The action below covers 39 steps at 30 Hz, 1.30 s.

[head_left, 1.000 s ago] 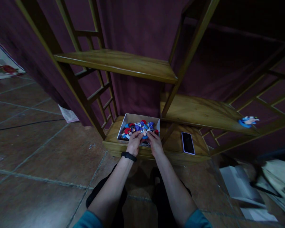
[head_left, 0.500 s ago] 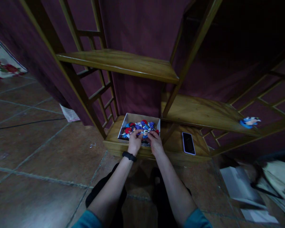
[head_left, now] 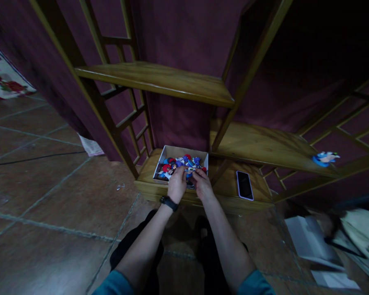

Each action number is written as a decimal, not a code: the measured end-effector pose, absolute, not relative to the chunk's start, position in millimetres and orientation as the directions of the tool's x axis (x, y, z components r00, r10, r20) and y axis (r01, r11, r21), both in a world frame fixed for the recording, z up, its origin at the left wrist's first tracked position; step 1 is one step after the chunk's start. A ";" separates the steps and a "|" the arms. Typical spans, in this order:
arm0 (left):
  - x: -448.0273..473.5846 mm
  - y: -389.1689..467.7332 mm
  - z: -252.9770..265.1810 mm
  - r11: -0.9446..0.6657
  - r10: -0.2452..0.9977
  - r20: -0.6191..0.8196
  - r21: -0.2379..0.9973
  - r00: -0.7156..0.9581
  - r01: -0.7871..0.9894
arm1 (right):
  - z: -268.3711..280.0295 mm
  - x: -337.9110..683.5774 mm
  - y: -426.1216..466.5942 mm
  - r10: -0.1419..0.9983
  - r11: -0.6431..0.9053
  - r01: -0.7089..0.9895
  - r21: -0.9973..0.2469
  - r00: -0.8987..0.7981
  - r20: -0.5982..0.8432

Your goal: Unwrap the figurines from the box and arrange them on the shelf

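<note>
A shallow open cardboard box (head_left: 160,162) sits on the bottom shelf, filled with several small figurines in red, blue, purple and white. Over its front part, my left hand (head_left: 177,182) and my right hand (head_left: 203,183) meet around a small blue-and-white figurine (head_left: 190,170). The fingers of both hands are closed on it, the left from one side and the right from the other. My palms partly cover the box's front edge. A dark wristband (head_left: 169,203) is on my left wrist.
A phone (head_left: 244,185) with a light purple case lies on the same low shelf, to the right. Another blue-and-white figurine (head_left: 325,158) stands on the right-hand shelf (head_left: 258,143). The upper shelf (head_left: 156,80) juts out above the box. A white box (head_left: 313,239) rests on the floor.
My left hand has shifted slightly right and turned, closing in toward the right hand. Both hands stay over the box. The view has moved very little.
</note>
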<state>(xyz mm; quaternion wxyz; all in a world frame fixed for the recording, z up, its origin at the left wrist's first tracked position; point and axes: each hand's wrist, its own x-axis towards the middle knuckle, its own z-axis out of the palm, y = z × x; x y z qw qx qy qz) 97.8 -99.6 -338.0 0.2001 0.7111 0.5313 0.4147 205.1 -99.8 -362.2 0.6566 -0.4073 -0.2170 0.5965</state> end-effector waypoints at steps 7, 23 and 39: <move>96.4 -108.5 -326.5 -0.338 0.931 0.313 0.542 0.188 0.770 | -360.7 206.4 -100.4 0.965 -0.061 -0.652 -0.755 0.156 -0.213; 94.7 -103.2 -333.6 -0.353 0.928 0.317 0.584 0.195 0.731 | -361.6 207.9 -99.9 0.955 -0.085 -0.638 -0.765 0.168 -0.246; 94.2 -93.1 -343.1 -0.306 0.947 0.300 0.728 0.116 0.614 | -361.4 206.9 -100.8 0.944 -0.101 -0.602 -0.792 0.194 -0.268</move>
